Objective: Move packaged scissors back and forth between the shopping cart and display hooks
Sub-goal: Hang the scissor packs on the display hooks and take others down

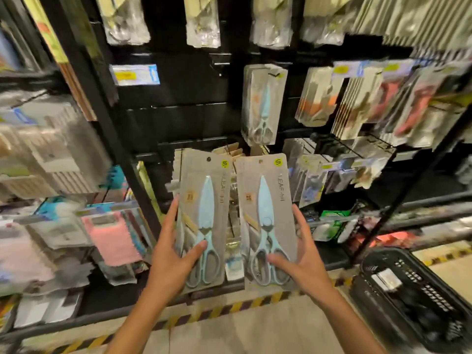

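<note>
I hold two grey card packs of light-blue scissors upright in front of the display. My left hand [176,254] grips the left scissors pack [204,221] by its lower left edge, thumb across the handles. My right hand [300,261] grips the right scissors pack [265,221] by its lower right edge, thumb on the front. Above them, a stack of the same scissors packs [261,103] hangs on a display hook [274,72]. The black shopping cart [413,297] stands low at the right.
Black display racks fill the view, hung with many blurred packaged goods left and right. A bare stretch of black panel [178,111] lies left of the hanging scissors. Yellow-black hazard tape [229,307] marks the floor edge under the shelf.
</note>
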A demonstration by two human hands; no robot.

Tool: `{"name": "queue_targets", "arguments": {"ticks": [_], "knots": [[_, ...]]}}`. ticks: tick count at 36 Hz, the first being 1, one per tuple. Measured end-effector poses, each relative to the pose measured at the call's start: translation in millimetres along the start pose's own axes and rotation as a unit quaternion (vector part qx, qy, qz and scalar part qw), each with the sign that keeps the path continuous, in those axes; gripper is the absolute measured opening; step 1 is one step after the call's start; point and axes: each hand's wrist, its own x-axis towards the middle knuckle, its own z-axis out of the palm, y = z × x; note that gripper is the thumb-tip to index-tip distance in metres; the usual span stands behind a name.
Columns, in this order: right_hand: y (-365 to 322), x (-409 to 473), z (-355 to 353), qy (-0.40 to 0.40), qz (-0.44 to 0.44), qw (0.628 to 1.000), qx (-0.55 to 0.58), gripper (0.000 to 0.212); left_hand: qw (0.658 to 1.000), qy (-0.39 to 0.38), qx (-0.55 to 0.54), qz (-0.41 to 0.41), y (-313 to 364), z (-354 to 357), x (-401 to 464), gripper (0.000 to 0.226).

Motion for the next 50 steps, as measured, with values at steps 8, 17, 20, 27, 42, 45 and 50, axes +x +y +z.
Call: {"name": "queue_targets", "arguments": {"ticks": [8, 17, 20, 27, 42, 45, 50], "knots": [[-22, 50, -64, 0.02, -0.053, 0.998, 0.002, 0.102, 0.998, 0.032, -0.009, 0.051, 53, 48, 46, 0.102], [-49, 129, -77, 0.029, -0.111, 0.993, 0.011, 0.1, 0.994, 0.036, 0.007, 0.102, 82, 60, 117, 0.102], [-50, 151, -78, 0.038, -0.113, 0.993, 0.006, 0.1, 0.994, 0.028, 0.001, 0.11, 83, 61, 141, 0.102], [-50, 195, -80, 0.054, -0.108, 0.993, -0.016, 0.099, 0.991, 0.038, -0.016, 0.126, 81, 73, 190, 0.103], [-45, 261, -99, 0.027, -0.094, 0.995, -0.004, 0.1, 0.991, 0.048, -0.018, 0.125, 84, 91, 241, 0.103], [-40, 275, -102, 0.015, -0.092, 0.996, 0.002, 0.101, 0.99, 0.062, -0.016, 0.129, 87, 95, 247, 0.102], [-28, 290, -106, -0.006, -0.1, 0.995, -0.003, 0.1, 0.988, 0.082, -0.01, 0.128, 86, 104, 253, 0.103]]}}
